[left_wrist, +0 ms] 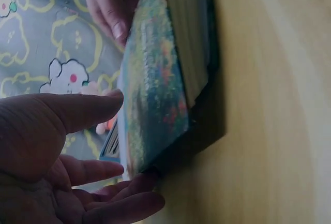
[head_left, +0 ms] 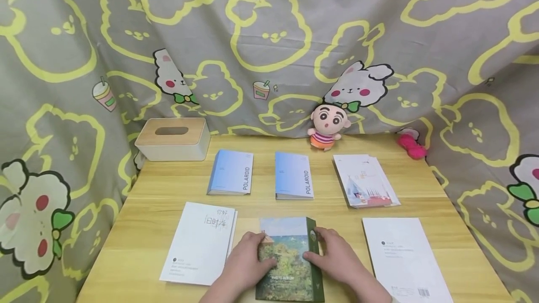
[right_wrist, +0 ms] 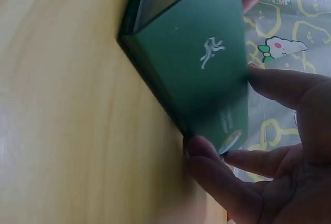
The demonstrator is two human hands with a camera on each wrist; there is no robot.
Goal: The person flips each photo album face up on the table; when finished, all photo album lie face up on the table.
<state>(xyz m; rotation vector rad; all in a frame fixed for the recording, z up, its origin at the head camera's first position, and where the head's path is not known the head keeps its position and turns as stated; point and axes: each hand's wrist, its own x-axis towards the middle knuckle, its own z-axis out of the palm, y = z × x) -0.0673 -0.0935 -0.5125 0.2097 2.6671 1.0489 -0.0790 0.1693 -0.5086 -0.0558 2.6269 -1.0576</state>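
A photo album [head_left: 288,247] with a painted seaside garden cover and dark green spine lies at the front middle of the table. My left hand [head_left: 246,261] holds its left side, thumb over the cover and fingers at the edge. On the spine side, my right hand [head_left: 340,255] grips it with the thumb at the cover's edge. In the left wrist view, page edges show between the album's covers [left_wrist: 152,74], and the fingertips meet its lower corner. The right wrist view shows the green spine [right_wrist: 191,63] between thumb and fingers.
White albums lie to the left [head_left: 198,242] and right [head_left: 400,256]. Behind are two blue Polaroid albums [head_left: 231,172] [head_left: 293,175] and an illustrated album [head_left: 364,180]. A tissue box [head_left: 174,148], a plush doll [head_left: 326,125] and a pink item [head_left: 412,146] stand along the curtain [head_left: 273,36].
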